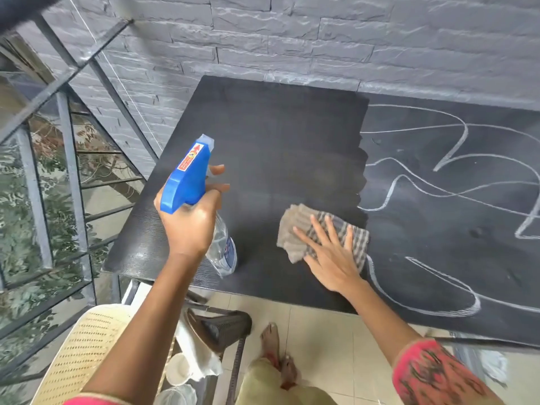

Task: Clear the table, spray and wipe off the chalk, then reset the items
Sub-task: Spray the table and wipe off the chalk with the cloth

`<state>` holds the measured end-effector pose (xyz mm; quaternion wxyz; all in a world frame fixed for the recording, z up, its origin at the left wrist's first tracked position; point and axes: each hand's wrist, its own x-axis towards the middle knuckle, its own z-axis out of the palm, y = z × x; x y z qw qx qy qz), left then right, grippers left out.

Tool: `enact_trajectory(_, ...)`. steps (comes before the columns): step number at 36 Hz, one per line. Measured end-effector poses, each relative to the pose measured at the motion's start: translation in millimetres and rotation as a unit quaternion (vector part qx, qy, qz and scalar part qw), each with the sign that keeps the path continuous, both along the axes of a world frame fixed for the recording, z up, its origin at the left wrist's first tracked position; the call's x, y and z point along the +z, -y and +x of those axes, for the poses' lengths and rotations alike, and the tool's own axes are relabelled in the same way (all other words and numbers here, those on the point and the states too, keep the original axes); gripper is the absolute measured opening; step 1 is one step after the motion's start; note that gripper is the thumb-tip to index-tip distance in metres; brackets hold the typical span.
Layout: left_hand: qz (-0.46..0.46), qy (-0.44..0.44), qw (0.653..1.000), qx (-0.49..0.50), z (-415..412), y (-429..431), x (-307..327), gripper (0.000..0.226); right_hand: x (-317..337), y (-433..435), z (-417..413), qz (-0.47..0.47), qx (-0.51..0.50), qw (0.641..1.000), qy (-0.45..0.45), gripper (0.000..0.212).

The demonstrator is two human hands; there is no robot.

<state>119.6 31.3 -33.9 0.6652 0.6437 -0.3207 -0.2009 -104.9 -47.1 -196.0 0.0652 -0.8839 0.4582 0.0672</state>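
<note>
Chalk (455, 182) is left at 3 o'clock on the table (263, 127). The cloth (295, 229), soft and limp, is pressed flat under the open right hand (330, 255). The bottle (190, 185), judged light, is gripped at its neck by the left hand (187, 226).

No word, brand or number can be made out anywhere. The spray bottle (201, 206) carries two labels: a red and white sticker with a small round emblem on top of its blue trigger head, and a blue and white label low on its clear body; the print on both is too small and blurred to make out. To the right of the bottle, the white chalk lines (438, 176) on the dark surface (277, 127) are loose loops, not letters.
</note>
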Motion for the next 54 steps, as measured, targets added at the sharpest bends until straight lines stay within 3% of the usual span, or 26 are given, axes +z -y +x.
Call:
enact_trajectory(3,0.002,-0.008,1.000,0.000,-1,0,0,0.029,3,-6,38,0.010,0.001,1.000,0.004,0.060)
enact_trajectory(8,0.005,-0.010,1.000,-0.002,-1,-2,2,0.025,0,-60,45,0.028,0.186,0.982,0.024,0.064)
enact_trajectory(11,0.004,-0.005,1.000,-0.005,-2,-2,4,0.025,-2,-75,18,0.013,0.226,0.974,0.029,0.067)
enact_trajectory(15,-0.012,-0.002,1.000,-0.008,-2,-2,4,0.035,-1,-49,-16,0.031,0.186,0.982,0.023,0.064)
enact_trajectory(21,-0.024,0.001,1.000,-0.007,-2,1,1,0.042,2,53,-1,0.002,-0.009,1.000,0.015,0.058)
enact_trajectory(24,-0.025,-0.001,1.000,-0.005,-2,0,1,0.041,0,80,18,0.026,-0.056,0.998,0.020,0.055)
enact_trajectory(28,-0.014,0.005,1.000,-0.009,-1,0,1,0.038,1,65,25,0.020,-0.038,0.999,0.016,0.056)
enact_trajectory(32,0.011,0.010,1.000,-0.013,0,-1,0,0.028,2,7,12,-0.003,0.093,0.996,0.014,0.066)
enact_trajectory(35,0.028,0.018,0.999,-0.017,3,-8,3,0.027,-2,-34,-10,0.013,0.136,0.990,0.031,0.072)
enact_trajectory(39,0.061,0.035,0.996,-0.048,12,-20,10,0.028,-3,-28,-15,0.010,0.086,0.995,0.039,0.071)
enact_trajectory(42,0.189,0.039,0.977,-0.085,26,-32,12,0.037,-1,-6,22,0.015,0.016,0.999,0.036,0.063)
enact_trajectory(43,0.194,0.055,0.975,-0.089,26,-37,12,0.038,0,2,35,0.017,-0.005,0.999,0.037,0.060)
enact_trajectory(45,0.119,0.066,0.989,-0.050,23,-58,16,0.035,-1,10,70,0.037,-0.014,0.998,0.042,0.056)
enact_trajectory(48,0.060,0.050,0.997,0.002,17,-74,22,0.036,-1,4,115,0.042,0.035,0.998,0.036,0.053)
enact_trajectory(54,0.067,0.050,0.995,0.052,23,-91,18,0.036,1,-61,138,0.042,0.267,0.963,0.021,0.057)
